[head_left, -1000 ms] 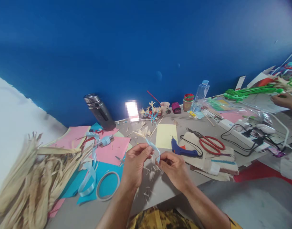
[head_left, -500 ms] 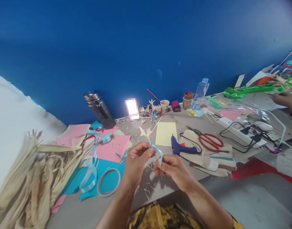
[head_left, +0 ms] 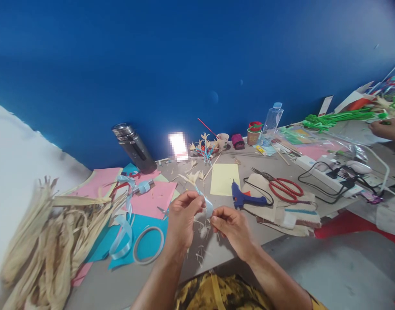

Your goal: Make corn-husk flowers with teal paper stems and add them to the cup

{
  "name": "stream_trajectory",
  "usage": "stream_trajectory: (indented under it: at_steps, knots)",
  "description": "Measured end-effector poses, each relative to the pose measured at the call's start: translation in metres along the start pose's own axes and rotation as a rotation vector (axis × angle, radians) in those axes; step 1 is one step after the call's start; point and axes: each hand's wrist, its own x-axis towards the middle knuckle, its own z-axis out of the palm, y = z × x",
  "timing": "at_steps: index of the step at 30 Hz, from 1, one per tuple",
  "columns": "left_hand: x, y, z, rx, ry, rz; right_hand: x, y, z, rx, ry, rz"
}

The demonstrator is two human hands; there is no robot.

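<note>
My left hand (head_left: 183,217) is closed, pinching the stem of a pale corn-husk flower (head_left: 192,179) just below its petals. The flower points up and to the left. From the stem a light blue ribbon (head_left: 208,208) runs down to my right hand (head_left: 232,226), whose thumb and fingers pinch its end. How the ribbon lies around the stem is partly hidden by my left fingers. Husk scraps (head_left: 200,255) lie on the table below my hands. Behind the flower lies a bunch of finished-looking husk flowers with blue stems (head_left: 206,150).
At left are dried corn husks (head_left: 52,249), a tape roll (head_left: 148,245), loose blue ribbon (head_left: 122,237) and a flask (head_left: 134,148). At right lie a glue gun (head_left: 249,199), red-handled scissors (head_left: 286,190) and a power strip (head_left: 326,176). Another person's hand (head_left: 386,129) is at far right.
My left hand has shifted slightly left with the flower, which tilts more to the left. The ribbon between my hands now shows broader, and my right hand's fingers have shifted on it.
</note>
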Motion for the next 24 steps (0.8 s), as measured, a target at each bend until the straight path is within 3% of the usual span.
stream_trajectory:
  at_steps: [13,15,19,21,24]
  knots:
    - [-0.008,0.005,0.005,-0.121,-0.096,-0.123,0.0,0.001,0.001,0.485,-0.285,0.221]
    - [-0.006,0.003,0.004,-0.116,-0.057,-0.143,-0.001,0.003,0.004,0.417,-0.253,0.183]
    - [-0.002,-0.005,0.0,-0.013,0.088,-0.072,-0.003,0.005,0.008,0.148,-0.039,0.052]
    - [-0.002,-0.007,-0.001,0.014,0.096,-0.052,-0.003,0.006,0.007,0.053,0.02,0.04]
    - [-0.002,-0.008,-0.001,-0.043,0.037,-0.089,-0.002,0.008,0.005,0.069,-0.006,0.037]
